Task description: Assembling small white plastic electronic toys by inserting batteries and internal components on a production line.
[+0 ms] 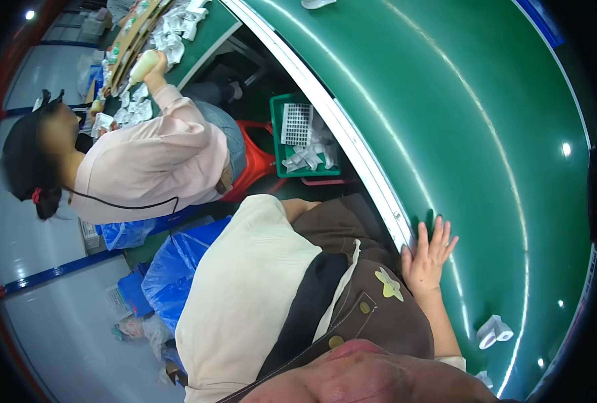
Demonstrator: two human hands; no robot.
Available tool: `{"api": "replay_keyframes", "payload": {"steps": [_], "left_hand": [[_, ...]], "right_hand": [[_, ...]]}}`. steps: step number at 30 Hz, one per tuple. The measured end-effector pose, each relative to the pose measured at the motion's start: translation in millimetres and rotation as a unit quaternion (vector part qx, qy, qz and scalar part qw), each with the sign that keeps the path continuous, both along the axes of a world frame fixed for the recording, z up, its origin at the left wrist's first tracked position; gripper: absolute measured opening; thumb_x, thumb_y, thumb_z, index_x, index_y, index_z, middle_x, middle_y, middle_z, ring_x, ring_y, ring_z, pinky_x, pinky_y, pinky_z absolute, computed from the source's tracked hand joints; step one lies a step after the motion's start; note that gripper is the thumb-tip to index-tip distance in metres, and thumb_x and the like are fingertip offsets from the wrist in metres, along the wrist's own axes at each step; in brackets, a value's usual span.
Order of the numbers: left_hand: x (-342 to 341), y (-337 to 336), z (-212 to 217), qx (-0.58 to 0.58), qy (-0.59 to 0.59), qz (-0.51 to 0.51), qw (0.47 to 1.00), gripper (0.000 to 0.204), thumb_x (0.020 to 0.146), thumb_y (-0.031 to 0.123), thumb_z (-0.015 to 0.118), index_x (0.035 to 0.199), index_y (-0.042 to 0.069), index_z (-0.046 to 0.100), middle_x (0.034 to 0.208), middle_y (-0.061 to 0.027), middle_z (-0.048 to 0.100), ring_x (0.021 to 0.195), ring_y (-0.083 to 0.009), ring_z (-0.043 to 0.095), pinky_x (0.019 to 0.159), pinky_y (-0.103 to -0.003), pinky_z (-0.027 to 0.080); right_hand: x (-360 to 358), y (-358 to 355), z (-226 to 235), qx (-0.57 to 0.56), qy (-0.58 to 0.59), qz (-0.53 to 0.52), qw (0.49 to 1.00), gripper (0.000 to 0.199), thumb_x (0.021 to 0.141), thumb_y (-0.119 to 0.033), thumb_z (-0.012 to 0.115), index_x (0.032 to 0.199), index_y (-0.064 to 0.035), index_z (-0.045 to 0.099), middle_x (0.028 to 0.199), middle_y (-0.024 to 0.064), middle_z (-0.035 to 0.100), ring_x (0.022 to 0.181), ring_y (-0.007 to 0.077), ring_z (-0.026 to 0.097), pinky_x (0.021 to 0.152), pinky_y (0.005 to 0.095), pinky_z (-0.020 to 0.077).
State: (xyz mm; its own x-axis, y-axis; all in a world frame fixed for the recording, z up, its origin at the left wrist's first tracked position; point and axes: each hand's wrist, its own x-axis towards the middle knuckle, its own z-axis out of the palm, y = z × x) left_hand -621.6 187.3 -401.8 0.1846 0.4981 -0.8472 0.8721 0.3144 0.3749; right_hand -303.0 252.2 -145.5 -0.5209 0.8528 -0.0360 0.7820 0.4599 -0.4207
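Observation:
My right hand lies palm down on the near edge of a green table, its fingers spread and nothing in them. Nearest to it on the tabletop is a small white moulded piece, apart from the hand. My left arm, in a cream sleeve, bends down toward my lap. A bit of bare skin of my left hand or wrist shows beside my brown apron; its fingers are hidden.
At left, a co-worker in a pink top sits on a red stool, holding a pale bottle-shaped thing over a bench with white pieces. A green crate holds white parts. Blue plastic bags lie behind me.

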Motion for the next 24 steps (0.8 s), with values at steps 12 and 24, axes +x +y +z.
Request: {"api": "replay_keyframes", "payload": {"steps": [12,24], "left_hand": [[-74.3,40.0,-36.2,0.088,-0.045,-0.083,0.992,0.032,0.085,0.031,0.051,0.105,0.009,0.063,0.107,-0.0165,0.063,0.100,-0.0341,0.059,0.087,-0.041,0.045],[-73.1,84.3,64.5,0.160,-0.289,-0.026,0.944,0.024,0.084,0.019,0.053,0.102,0.007,0.062,0.105,-0.0140,0.063,0.095,-0.0297,0.060,0.082,-0.038,0.046]], "right_hand": [[5.1,-16.9,-12.0,0.102,0.006,-0.064,0.993,0.068,0.074,-0.018,0.059,0.136,-0.0038,0.032,0.145,0.0215,0.021,0.135,0.0404,0.017,0.109,0.0546,0.0079],[-24.1,-107.3,-53.6,0.229,0.193,-0.115,0.947,0.032,0.071,-0.006,0.063,0.103,-0.0043,0.059,0.110,0.0172,0.056,0.102,0.0337,0.054,0.087,0.0414,0.0425]]}}
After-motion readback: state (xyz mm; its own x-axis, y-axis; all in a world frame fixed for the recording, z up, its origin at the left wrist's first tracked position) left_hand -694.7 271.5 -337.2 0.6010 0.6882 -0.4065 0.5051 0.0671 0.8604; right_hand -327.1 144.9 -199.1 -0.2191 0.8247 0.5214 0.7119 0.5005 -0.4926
